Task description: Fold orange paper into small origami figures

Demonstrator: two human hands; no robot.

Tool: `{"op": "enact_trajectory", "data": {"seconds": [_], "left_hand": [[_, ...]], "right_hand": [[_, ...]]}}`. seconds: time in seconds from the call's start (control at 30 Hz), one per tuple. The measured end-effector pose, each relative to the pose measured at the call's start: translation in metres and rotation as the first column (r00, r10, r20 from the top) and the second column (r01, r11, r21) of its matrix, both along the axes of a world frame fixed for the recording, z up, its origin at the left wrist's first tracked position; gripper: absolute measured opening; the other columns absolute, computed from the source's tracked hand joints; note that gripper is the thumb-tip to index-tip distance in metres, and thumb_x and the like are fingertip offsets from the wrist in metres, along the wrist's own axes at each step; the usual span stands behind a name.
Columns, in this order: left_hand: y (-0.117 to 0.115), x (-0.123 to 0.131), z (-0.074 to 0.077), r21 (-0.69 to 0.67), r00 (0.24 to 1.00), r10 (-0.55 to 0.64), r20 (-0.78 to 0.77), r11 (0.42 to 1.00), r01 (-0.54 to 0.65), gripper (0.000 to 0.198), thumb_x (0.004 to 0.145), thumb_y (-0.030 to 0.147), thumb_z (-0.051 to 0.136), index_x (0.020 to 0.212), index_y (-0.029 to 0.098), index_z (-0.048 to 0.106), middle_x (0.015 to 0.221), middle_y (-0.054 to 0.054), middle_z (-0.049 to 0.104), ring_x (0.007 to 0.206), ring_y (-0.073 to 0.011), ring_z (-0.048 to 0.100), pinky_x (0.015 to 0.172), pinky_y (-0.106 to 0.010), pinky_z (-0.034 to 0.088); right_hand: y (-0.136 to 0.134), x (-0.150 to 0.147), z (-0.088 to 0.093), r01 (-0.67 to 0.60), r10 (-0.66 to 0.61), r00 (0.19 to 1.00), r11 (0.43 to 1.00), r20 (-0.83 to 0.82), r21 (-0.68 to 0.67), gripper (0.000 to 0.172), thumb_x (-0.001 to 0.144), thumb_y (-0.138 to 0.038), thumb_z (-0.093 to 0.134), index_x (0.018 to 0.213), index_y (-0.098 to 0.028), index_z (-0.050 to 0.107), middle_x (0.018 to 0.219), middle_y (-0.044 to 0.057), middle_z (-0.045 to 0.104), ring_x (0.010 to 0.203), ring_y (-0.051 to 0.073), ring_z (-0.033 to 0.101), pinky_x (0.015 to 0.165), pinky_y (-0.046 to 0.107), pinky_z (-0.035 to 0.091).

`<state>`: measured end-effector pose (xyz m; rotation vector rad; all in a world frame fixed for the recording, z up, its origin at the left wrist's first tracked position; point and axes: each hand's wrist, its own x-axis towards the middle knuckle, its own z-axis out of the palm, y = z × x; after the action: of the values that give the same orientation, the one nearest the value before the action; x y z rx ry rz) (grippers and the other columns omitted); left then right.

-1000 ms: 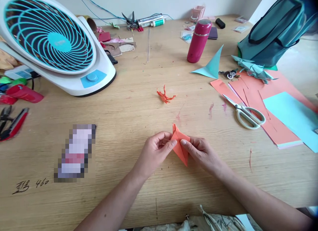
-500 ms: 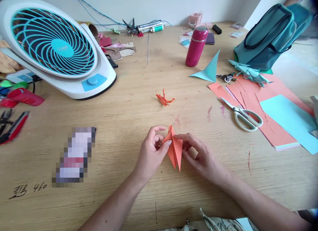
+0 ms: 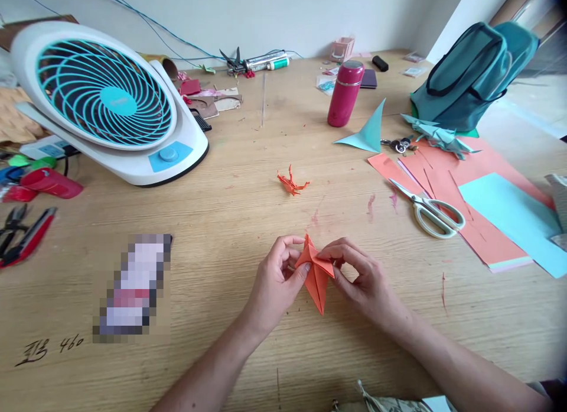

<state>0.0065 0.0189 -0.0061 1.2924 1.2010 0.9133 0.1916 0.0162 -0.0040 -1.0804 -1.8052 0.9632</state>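
An orange folded paper (image 3: 317, 282) is held between both hands above the wooden table, one long point facing down toward me. My left hand (image 3: 278, 279) pinches its left side, thumb on top near the centre. With thumb and fingers, my right hand (image 3: 361, 276) grips a flap that sticks out to the right. Beyond the hands lies a small orange paper figure (image 3: 292, 182) with thin curled limbs.
A white and blue fan (image 3: 168, 155) and a blurred phone (image 3: 135, 285) are on the left. To the right are scissors (image 3: 436, 216), orange sheets (image 3: 496, 243), a teal folded paper (image 3: 370, 133), a magenta bottle (image 3: 345, 96) and a teal bag (image 3: 465, 81).
The flap under my right hand has swung from pointing down to pointing out to the right, leaving one lower point. The camera view has shifted slightly.
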Motion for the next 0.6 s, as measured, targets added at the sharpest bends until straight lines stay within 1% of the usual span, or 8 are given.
{"op": "enact_trajectory", "data": {"seconds": [0.07, 0.33, 0.43, 0.53, 0.6], "left_hand": [[0.0, 0.001, -0.001, 0.01, 1.0, -0.007, 0.017, 1.0, 0.007, 0.027, 0.091, 0.024, 0.063, 0.115, 0.022, 0.052, 0.088, -0.001, 0.07, 0.079, -0.0148, 0.064, 0.073, -0.026, 0.05], [-0.001, 0.001, -0.001, 0.032, 1.0, 0.001, 0.005, 0.999, -0.001, 0.021, 0.091, 0.019, 0.061, 0.109, 0.023, 0.051, 0.087, 0.0, 0.069, 0.078, -0.0137, 0.063, 0.072, -0.025, 0.049], [-0.001, 0.001, 0.0, 0.043, 1.0, 0.004, -0.008, 0.999, -0.004, 0.02, 0.09, 0.018, 0.06, 0.108, 0.023, 0.052, 0.087, 0.0, 0.069, 0.079, -0.014, 0.063, 0.072, -0.025, 0.05], [-0.001, 0.001, 0.001, 0.044, 1.0, 0.01, -0.02, 0.999, -0.009, 0.02, 0.09, 0.018, 0.06, 0.108, 0.023, 0.052, 0.09, -0.001, 0.069, 0.081, -0.015, 0.065, 0.073, -0.025, 0.05], [-0.001, 0.001, 0.001, 0.046, 1.0, 0.016, -0.027, 0.999, -0.015, 0.021, 0.09, 0.017, 0.06, 0.108, 0.023, 0.052, 0.091, -0.002, 0.069, 0.083, -0.0157, 0.065, 0.073, -0.026, 0.05]], "right_hand": [[0.0, 0.0, 0.0, 0.012, -0.013, 1.0, 0.999, -0.018, -0.033, 0.01, 0.099, -0.023, 0.055, 0.096, -0.021, 0.064, 0.092, 0.005, 0.063, 0.079, 0.016, 0.058, 0.072, 0.029, 0.048], [0.001, 0.0, -0.005, 0.052, -0.073, 0.993, 0.977, -0.095, -0.208, 0.022, 0.098, -0.037, 0.058, 0.087, -0.019, 0.065, 0.083, 0.003, 0.064, 0.075, 0.015, 0.059, 0.07, 0.027, 0.047], [0.001, -0.001, -0.009, 0.028, -0.089, 0.976, 0.955, -0.197, -0.295, 0.023, 0.096, -0.04, 0.061, 0.087, -0.019, 0.064, 0.081, 0.002, 0.065, 0.075, 0.015, 0.059, 0.07, 0.027, 0.048], [0.002, -0.002, -0.012, -0.025, -0.108, 0.944, 0.919, -0.313, -0.393, 0.025, 0.092, -0.043, 0.066, 0.086, -0.02, 0.062, 0.08, 0.002, 0.066, 0.072, 0.015, 0.059, 0.067, 0.027, 0.049], [0.004, -0.003, -0.012, -0.041, -0.122, 0.934, 0.898, -0.337, -0.438, 0.029, 0.089, -0.047, 0.069, 0.084, -0.02, 0.06, 0.078, 0.001, 0.065, 0.069, 0.014, 0.058, 0.065, 0.027, 0.048]]}}
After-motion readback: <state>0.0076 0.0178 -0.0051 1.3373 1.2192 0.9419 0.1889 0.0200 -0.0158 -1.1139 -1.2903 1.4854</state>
